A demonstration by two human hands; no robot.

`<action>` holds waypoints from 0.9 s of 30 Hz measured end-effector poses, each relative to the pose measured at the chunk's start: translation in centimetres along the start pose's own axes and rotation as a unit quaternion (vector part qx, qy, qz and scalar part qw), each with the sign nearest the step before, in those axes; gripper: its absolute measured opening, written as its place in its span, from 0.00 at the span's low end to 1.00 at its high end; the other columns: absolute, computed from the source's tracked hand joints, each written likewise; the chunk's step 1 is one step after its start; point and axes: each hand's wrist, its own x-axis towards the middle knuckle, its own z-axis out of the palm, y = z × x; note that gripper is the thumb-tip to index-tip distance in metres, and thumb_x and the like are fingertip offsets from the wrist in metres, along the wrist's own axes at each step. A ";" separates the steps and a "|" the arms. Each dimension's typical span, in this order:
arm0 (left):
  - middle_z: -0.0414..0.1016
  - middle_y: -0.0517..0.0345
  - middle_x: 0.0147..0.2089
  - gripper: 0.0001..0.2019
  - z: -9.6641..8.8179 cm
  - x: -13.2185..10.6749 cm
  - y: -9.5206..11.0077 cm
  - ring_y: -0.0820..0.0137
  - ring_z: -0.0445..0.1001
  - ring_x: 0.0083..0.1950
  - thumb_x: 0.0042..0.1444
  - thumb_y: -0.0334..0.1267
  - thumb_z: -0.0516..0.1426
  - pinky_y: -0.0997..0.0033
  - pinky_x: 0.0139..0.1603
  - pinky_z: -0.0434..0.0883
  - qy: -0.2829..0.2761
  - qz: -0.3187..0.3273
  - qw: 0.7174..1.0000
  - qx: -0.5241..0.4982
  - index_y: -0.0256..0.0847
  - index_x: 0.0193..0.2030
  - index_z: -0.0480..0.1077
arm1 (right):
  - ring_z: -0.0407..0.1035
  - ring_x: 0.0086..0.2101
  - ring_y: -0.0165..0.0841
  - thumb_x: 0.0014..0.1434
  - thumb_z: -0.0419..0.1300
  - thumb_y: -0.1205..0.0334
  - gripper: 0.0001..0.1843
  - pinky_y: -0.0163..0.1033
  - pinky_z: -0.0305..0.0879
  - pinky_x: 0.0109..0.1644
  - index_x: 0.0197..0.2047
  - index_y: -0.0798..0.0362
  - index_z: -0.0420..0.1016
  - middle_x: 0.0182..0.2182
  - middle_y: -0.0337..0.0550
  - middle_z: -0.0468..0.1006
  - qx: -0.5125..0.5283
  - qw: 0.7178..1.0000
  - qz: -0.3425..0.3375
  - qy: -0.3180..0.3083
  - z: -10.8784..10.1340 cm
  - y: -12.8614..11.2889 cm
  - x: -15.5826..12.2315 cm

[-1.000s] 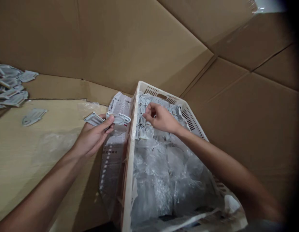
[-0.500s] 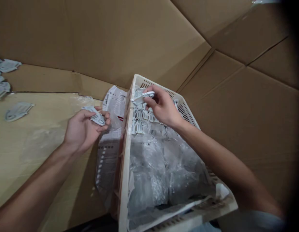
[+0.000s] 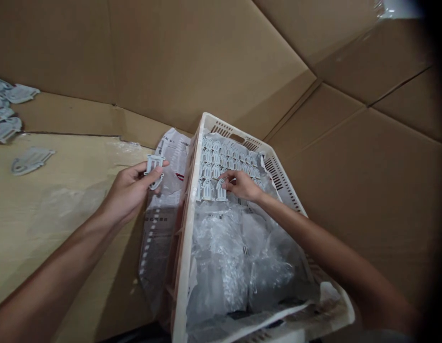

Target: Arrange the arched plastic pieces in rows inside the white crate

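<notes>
My left hand (image 3: pixel 133 190) is closed around a flat pale-grey slotted plastic part (image 3: pixel 155 166), thumb over its face, just left of the crate. Inside the white plastic crate (image 3: pixel 187 209), my right hand (image 3: pixel 242 185) pinches a similar slotted part (image 3: pixel 221 191) by its edge. That part lies at the near row, right of another one (image 3: pixel 207 189). Rows of matching parts (image 3: pixel 223 151) fill the crate's far end, upright side by side. Clear plastic film (image 3: pixel 221 247) covers the near end.
A loose part (image 3: pixel 33 159) lies on the yellowish surface at left, with a pile of parts (image 3: pixel 5 112) behind it. A printed plastic sack (image 3: pixel 160 214) sits against the crate's left side. Cardboard walls (image 3: pixel 206 57) rise behind and to the right (image 3: pixel 367 181).
My right hand has moved down and nearer, bringing its part from above the far rows to the near row. My left hand has turned its part more upright and shifted slightly right.
</notes>
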 end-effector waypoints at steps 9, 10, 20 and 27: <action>0.83 0.47 0.49 0.18 0.0 0.3 -0.4 0.73 0.73 0.36 0.45 0.43 0.76 0.78 0.31 0.69 -0.004 0.000 1.000 -0.013 0.36 0.40 0.85 | 0.75 0.28 0.34 0.63 0.67 0.66 0.08 0.41 0.71 0.36 0.42 0.51 0.72 0.27 0.36 0.74 -0.010 0.999 0.019 0.045 1.8 1.4 0.4; 0.83 0.47 0.48 0.17 0.0 0.3 -0.4 0.72 0.74 0.37 0.45 0.43 0.76 0.78 0.33 0.71 -0.008 0.005 1.000 -0.013 0.35 0.39 0.84 | 0.74 0.28 0.34 0.62 0.68 0.65 0.08 0.41 0.70 0.36 0.41 0.51 0.72 0.27 0.36 0.75 -0.043 0.998 0.011 0.053 1.8 1.2 0.2; 0.84 0.52 0.41 0.17 1.0 -1.0 1.9 0.65 0.81 0.40 0.45 0.35 0.76 0.69 0.40 0.83 -0.052 -0.038 0.986 -0.153 0.38 0.38 0.76 | 0.68 0.34 0.34 0.73 0.59 0.44 0.18 0.41 0.62 0.37 0.41 0.50 0.73 0.35 0.41 0.77 -0.102 0.942 -0.256 0.192 2.2 -12.0 -5.0; 0.85 0.52 0.40 0.16 0.7 -1.9 1.8 0.68 0.82 0.39 0.47 0.45 0.77 0.76 0.44 0.81 -0.117 -0.038 0.986 -0.115 0.40 0.38 0.84 | 0.67 0.33 0.32 0.71 0.63 0.51 0.11 0.39 0.63 0.38 0.48 0.49 0.76 0.34 0.38 0.75 -0.076 0.956 -0.278 0.053 5.8 -15.5 -6.0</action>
